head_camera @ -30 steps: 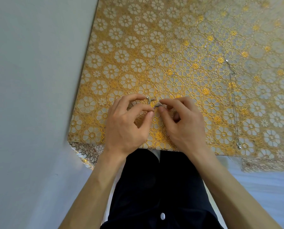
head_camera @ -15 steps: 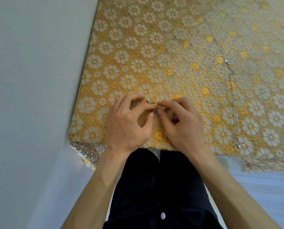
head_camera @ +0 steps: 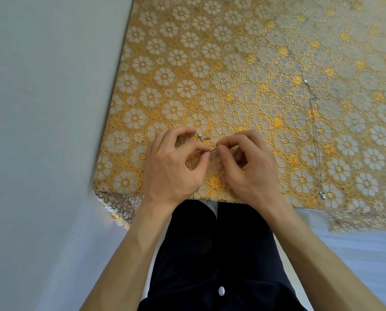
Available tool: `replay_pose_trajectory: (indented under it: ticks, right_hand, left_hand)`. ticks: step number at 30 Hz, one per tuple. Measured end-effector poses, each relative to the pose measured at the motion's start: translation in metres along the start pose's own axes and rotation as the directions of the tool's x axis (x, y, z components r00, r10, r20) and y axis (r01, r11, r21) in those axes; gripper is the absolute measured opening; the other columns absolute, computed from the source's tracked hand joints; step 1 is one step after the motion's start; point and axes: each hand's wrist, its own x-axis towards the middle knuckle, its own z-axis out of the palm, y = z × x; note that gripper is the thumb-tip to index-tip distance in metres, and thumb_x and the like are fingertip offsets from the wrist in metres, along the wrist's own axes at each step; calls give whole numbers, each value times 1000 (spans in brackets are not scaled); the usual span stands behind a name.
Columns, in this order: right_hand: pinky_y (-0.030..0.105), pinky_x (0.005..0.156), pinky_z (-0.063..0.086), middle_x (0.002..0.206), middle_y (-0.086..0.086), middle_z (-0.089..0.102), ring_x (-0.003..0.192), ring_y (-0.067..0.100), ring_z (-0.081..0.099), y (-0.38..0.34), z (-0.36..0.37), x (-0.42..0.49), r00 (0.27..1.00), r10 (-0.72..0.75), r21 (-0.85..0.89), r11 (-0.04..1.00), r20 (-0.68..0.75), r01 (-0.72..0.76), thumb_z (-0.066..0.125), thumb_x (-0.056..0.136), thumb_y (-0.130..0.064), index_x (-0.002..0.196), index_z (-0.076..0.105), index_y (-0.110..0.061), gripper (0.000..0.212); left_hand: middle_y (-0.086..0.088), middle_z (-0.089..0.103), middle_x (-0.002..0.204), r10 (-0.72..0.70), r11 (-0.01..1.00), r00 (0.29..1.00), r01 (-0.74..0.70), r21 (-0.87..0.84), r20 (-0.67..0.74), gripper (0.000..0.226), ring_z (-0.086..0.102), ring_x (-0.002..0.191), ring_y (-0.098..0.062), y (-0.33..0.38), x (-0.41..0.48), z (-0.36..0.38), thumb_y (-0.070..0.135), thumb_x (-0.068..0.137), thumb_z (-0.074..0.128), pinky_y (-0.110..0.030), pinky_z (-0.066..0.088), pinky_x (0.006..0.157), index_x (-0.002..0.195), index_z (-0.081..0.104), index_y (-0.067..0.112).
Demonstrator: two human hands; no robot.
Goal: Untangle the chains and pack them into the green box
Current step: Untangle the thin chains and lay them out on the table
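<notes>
A thin silver chain [head_camera: 204, 138] bunches in a small tangle between my two hands, just above the table's front edge. My left hand [head_camera: 171, 167] pinches one part of it between thumb and curled fingers. My right hand [head_camera: 250, 167] pinches the part next to it with thumb and forefinger. The fingertips of both hands nearly touch. A second silver chain [head_camera: 315, 131] lies stretched out straight on the cloth to the right, with a small pendant at its near end. No green box is in view.
The table [head_camera: 187, 70] wears a gold and white floral lace cloth, which hangs over the front edge. A pale wall [head_camera: 48, 108] runs close along the table's left side. My dark-clothed lap sits below the front edge.
Both hands have shifted slightly nearer to me. A short piece of the tangled chain now shows above the left thumb, and the fingertips have drawn apart a little.
</notes>
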Motion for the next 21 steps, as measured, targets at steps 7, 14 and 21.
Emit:
replay_pose_trajectory:
  ticks: [7,14,21]
  right_hand:
    - [21,63,43,96,-7,59,63,2,53,0,0,0,1000,7,-11,1000,-17,-8,66,95,-25,93,71,-20,7]
    - [23,66,44,96,-6,59,64,0,51,-1,1,0,1000,6,-37,999,-25,-6,65,95,-27,93,70,-19,10]
    - [18,67,40,96,-7,59,64,-4,50,-2,1,-1,1000,13,-55,998,-27,-14,65,95,-27,92,70,-19,10]
  left_hand:
    - [7,66,116,-31,997,999,27,-72,-44,9,58,113,-17,-2,1,1,32,88,72,-38,45,98,90,75,24]
    - [5,66,115,-31,997,997,25,-75,-77,14,59,110,-17,-4,2,1,31,93,69,-28,42,97,94,75,20]
    - [5,66,115,-32,997,997,27,-68,-72,17,59,111,-17,-4,2,1,33,95,65,-26,40,97,95,75,19]
